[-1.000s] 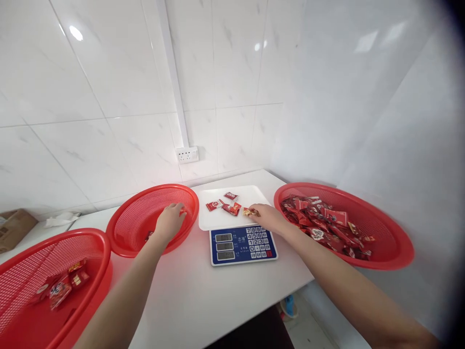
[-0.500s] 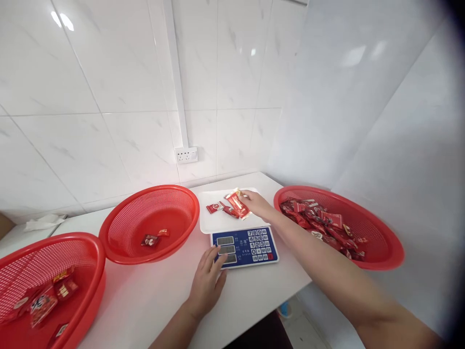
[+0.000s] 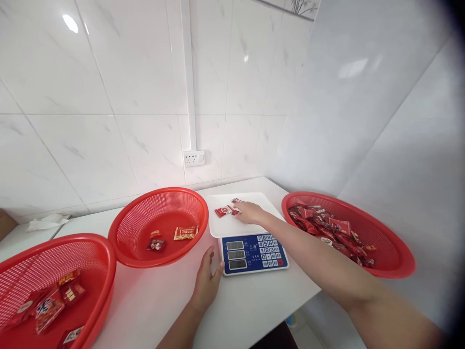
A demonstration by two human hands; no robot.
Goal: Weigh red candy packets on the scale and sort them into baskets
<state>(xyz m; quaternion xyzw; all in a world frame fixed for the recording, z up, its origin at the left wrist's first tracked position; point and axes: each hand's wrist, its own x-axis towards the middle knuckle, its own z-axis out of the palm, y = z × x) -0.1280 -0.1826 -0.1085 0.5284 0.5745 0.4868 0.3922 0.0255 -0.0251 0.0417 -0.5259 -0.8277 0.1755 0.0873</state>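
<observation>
The electronic scale (image 3: 254, 264) stands on the white table, its white weighing tray (image 3: 261, 201) at the back. On that tray my right hand (image 3: 249, 213) has its fingers closed round a small red snack packet (image 3: 236, 212), mostly covered by the fingertips. A red and white packet (image 3: 223, 211) lies just left of it, and another small dark red packet (image 3: 236, 200) sits behind the fingers. My left hand (image 3: 208, 281) rests by the scale's left front corner, thumb and fingers apart, holding nothing.
A red mesh basket (image 3: 127, 203) left of the scale holds a few packets, including a red and gold packet (image 3: 186, 233). Another red basket (image 3: 103, 252) stands nearer at left with several packets. The right basket (image 3: 395, 247) holds a heap. A wall socket (image 3: 193, 158) is behind.
The red and gold packet left my right hand and lies in the middle basket. My right hand is back at the tray's packets. My left hand moved off the scale's display.
</observation>
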